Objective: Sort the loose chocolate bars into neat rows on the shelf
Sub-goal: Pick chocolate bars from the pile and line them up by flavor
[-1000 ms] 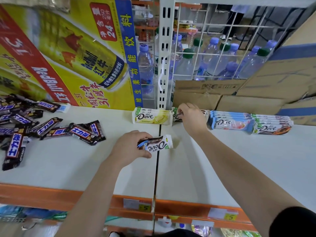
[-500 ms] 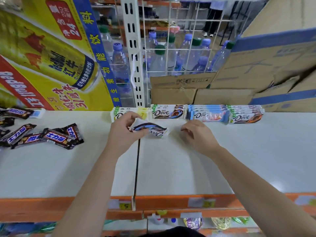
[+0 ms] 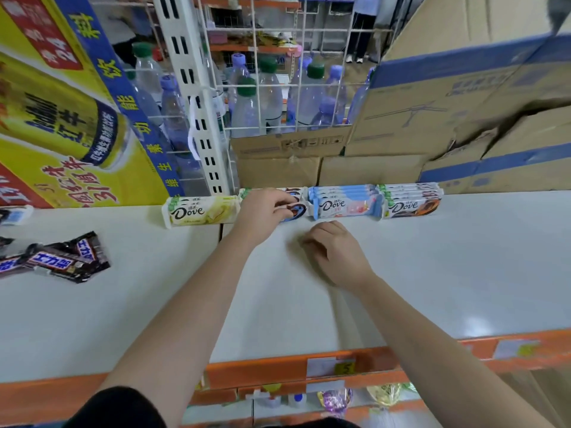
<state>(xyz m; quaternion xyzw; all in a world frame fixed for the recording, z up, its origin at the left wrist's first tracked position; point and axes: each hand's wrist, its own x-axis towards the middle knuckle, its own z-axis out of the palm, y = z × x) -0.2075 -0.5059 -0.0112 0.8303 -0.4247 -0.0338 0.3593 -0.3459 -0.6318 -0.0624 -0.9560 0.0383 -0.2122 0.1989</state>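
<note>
- Shelf [image 3: 432, 273]: white deck with an orange front rail, running the full width of the scene.
- Yellow drink carton [image 3: 61, 118]: stands at the far left, against the back of the shelf.
- Cardboard boxes [image 3: 463, 103]: stacked at the far right, behind the row of bars; the lower ones are crushed.
- Water bottles [image 3: 268, 97]: grouped behind the wire grid at the far centre, with green and lilac caps.
- Snickers pile [image 3: 65, 257]: dark wrappers lying loose and crossed over one another on the left of the shelf, well apart from the sorted row.
- Blue Dove stack [image 3: 343, 202] and brown Dove stack [image 3: 411, 202]: set side by side at the far edge, touching, right of centre.
- Yellow Dove bar [image 3: 200, 211]: lies at the left end of the same row.
- Left hand [image 3: 265, 208]: reached to the far edge between the yellow bar and the blue stack, fingers curled round the dark Dove bar [image 3: 295, 210].
- Right hand [image 3: 336, 251]: low over the bare shelf just near of the row, fingers loosely curled, grasping nothing.
- Dark Dove bar: at the row, touching the blue stack's left end, mostly covered by the fingers.
</note>
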